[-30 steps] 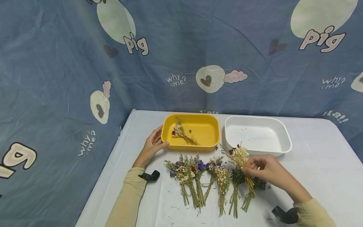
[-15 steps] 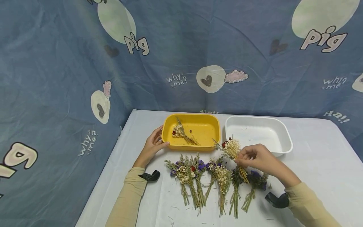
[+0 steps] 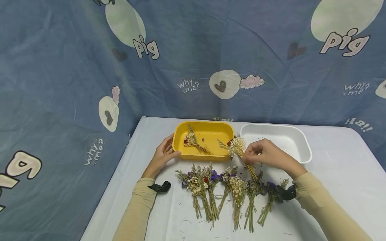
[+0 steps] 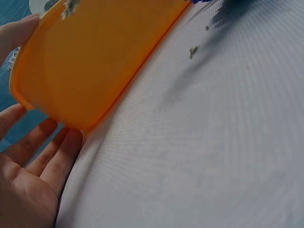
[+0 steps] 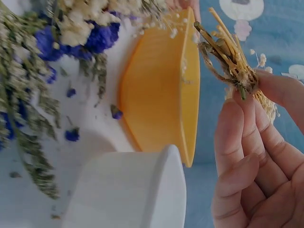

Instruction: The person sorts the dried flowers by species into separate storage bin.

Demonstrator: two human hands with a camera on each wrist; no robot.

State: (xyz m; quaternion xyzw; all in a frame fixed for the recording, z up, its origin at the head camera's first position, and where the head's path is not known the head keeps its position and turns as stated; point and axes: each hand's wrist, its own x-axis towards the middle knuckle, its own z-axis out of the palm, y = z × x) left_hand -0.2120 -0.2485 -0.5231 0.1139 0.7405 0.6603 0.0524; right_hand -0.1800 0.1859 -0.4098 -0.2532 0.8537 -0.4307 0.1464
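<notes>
The dried bouquet (image 3: 236, 146) has swung toward ten o'clock in the pinching fingers of the right hand (image 3: 265, 154), bringing its head by the four o'clock corner of the yellow tray (image 3: 202, 156), whose nine o'clock end the left hand (image 3: 163, 154) touches, fingers spread.

A white-covered table (image 3: 340, 174) bears a yellow tray (image 3: 199, 156), a white tray (image 3: 274, 134) to its right, dried-flower bunches (image 3: 197, 187) in front.
</notes>
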